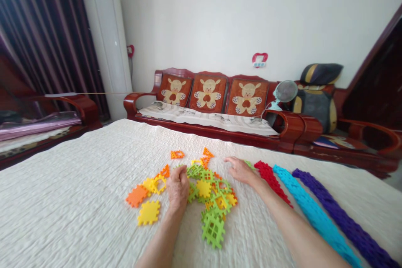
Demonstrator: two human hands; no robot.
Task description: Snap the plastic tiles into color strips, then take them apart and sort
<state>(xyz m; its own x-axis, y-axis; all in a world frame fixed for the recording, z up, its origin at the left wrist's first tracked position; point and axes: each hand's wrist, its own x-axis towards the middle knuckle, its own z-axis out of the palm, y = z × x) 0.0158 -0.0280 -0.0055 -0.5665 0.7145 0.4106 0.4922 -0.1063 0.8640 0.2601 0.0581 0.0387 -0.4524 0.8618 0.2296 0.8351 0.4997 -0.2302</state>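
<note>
My left hand (177, 186) is at the left edge of a pile of interlocking plastic tiles, its fingers curled in. Whatever it may hold is hidden. The pile mixes green tiles (213, 230) with yellow tiles (204, 188) and some orange ones. My right hand (241, 171) is over the cloth to the right of the pile, with forefinger and thumb apart and nothing visible between them. Just beyond it, a green tile (250, 164) is partly covered by the hand. A red row of tiles (272, 182) lies beside my right forearm, which hides its near end.
Further right run a light-blue row (314, 213) and a purple row (342, 213). Left of my left hand are an orange tile (137, 196) and a yellow tile (149, 212). Orange pieces (206, 157) lie behind the pile. A wooden sofa (201, 127) stands beyond the cloth-covered surface (94, 201).
</note>
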